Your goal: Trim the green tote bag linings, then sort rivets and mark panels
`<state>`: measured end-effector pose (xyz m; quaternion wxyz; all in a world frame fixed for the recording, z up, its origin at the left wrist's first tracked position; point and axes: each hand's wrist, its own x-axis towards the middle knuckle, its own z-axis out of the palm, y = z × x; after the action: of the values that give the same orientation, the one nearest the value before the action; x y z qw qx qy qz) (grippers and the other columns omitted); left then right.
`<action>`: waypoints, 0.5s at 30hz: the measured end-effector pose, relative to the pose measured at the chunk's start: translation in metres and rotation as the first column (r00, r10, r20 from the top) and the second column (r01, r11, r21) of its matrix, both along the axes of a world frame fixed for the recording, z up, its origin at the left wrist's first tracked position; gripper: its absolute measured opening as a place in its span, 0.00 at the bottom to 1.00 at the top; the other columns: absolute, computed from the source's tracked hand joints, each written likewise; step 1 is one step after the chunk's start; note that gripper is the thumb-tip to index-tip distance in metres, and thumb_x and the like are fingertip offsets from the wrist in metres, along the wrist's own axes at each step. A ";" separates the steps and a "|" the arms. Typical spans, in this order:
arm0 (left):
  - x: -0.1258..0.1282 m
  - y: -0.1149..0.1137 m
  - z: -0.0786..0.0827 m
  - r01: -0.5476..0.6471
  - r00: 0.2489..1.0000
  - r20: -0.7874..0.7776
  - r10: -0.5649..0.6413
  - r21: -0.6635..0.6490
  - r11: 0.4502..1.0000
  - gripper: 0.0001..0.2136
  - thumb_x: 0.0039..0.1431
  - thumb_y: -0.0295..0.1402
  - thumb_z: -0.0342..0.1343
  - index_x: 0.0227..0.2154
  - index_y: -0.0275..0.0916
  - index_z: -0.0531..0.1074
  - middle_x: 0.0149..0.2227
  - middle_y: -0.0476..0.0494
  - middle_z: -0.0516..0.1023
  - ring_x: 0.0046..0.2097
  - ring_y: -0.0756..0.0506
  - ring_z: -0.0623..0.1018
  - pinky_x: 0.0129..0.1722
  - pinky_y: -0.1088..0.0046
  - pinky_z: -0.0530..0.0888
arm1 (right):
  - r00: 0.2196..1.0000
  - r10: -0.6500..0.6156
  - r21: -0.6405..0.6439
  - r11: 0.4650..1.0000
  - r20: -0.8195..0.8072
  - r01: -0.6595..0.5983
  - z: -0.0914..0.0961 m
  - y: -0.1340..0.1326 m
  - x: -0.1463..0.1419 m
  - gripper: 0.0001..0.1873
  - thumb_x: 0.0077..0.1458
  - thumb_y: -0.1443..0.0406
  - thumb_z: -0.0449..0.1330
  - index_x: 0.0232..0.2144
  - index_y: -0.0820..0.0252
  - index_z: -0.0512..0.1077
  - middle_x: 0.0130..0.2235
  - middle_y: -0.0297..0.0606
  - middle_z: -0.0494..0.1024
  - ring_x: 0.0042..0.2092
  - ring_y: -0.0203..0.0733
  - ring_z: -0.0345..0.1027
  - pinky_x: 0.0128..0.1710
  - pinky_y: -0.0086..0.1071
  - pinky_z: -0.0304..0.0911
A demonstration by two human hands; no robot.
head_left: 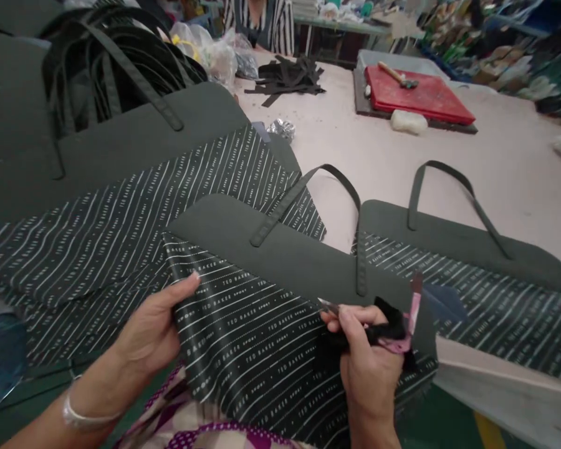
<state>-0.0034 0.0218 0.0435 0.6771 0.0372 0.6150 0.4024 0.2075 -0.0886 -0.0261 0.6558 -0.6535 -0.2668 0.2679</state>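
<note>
A dark grey-green bag panel (308,249) with a strap handle (330,168) lies tilted in front of me, its lower part a black lining (257,330) printed with white stripes and lettering. My left hand (152,324) grips the lining's left edge, thumb on top and fingers underneath. Over the panel's right side, my right hand (367,349) is closed round a pair of small scissors (328,305). Their pointed metal tip rests near the seam between panel and lining; pink-wrapped handles (412,312) and a black cloth (386,321) stick out behind the fingers.
A similar bag panel (472,249) lies to the right, and a stack of them (168,125) fills the left. Dark strips (292,78) lie farther back. A hammer (399,75) rests on a red board (421,93). Across the table (327,125) is a person in stripes (280,25).
</note>
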 end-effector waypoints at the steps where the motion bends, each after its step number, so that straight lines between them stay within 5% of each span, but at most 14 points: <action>1: 0.009 -0.003 -0.003 0.009 1.000 0.025 -0.008 -0.035 0.999 0.10 0.58 0.18 0.50 0.28 0.31 0.75 0.26 0.41 0.81 0.34 0.42 0.82 0.43 0.58 0.80 | 0.999 0.019 -0.021 1.000 0.036 -0.018 -0.001 0.002 -0.001 0.10 0.55 0.63 0.64 0.25 0.59 0.70 0.24 0.30 0.76 0.31 0.41 0.76 0.39 0.39 0.71; 8: 0.067 -0.002 -0.030 0.104 0.988 0.107 -0.107 0.038 0.994 0.05 0.53 0.23 0.61 0.33 0.36 0.78 0.36 0.43 0.83 0.37 0.42 0.82 0.42 0.63 0.81 | 0.968 0.079 -0.133 0.990 0.237 -0.049 0.007 0.018 -0.002 0.12 0.57 0.64 0.61 0.22 0.59 0.70 0.23 0.31 0.76 0.30 0.38 0.73 0.35 0.34 0.70; 15: 0.069 0.004 -0.043 0.156 0.977 0.154 -0.145 -0.060 0.986 0.07 0.60 0.28 0.55 0.34 0.33 0.78 0.37 0.37 0.83 0.43 0.38 0.82 0.44 0.62 0.81 | 0.984 0.061 -0.091 0.995 0.168 -0.046 -0.002 0.024 -0.004 0.10 0.57 0.65 0.61 0.24 0.59 0.70 0.25 0.31 0.76 0.29 0.37 0.74 0.34 0.33 0.71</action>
<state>0.0656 0.0256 0.0005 0.7505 0.0292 0.5722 0.3293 0.2038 -0.0644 -0.0277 0.5941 -0.6943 -0.3278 0.2398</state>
